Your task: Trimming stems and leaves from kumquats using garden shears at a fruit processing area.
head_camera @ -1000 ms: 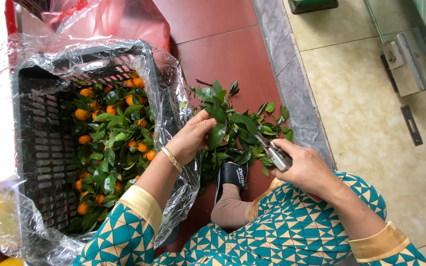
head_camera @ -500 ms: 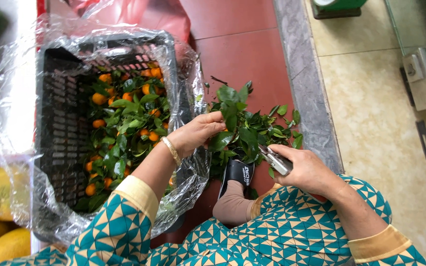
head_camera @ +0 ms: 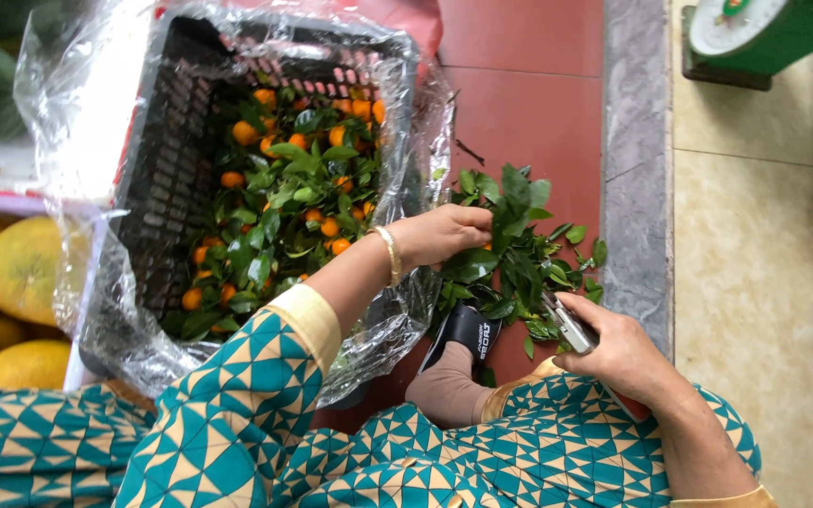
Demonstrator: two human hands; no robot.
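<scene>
My left hand (head_camera: 439, 233), with a gold bangle on the wrist, grips a leafy sprig over a pile of cut green leaves (head_camera: 519, 254) on the red floor. My right hand (head_camera: 618, 348) holds metal shears (head_camera: 566, 322), the blades pointing into the leaves. A black plastic crate (head_camera: 167, 188) lined with clear plastic sheet sits to the left, filled with small orange fruits and leaves (head_camera: 284, 198).
My foot in a sock and black sandal (head_camera: 463, 343) rests below the leaf pile. Large yellow fruits (head_camera: 21, 268) lie at the left. A green weighing scale (head_camera: 764, 33) stands at the top right beyond a grey stone strip (head_camera: 634, 141).
The view has shifted, so the crate and leaf pile sit lower and more to the right. My hands stay on the leaves and shears in nearly the same pose.
</scene>
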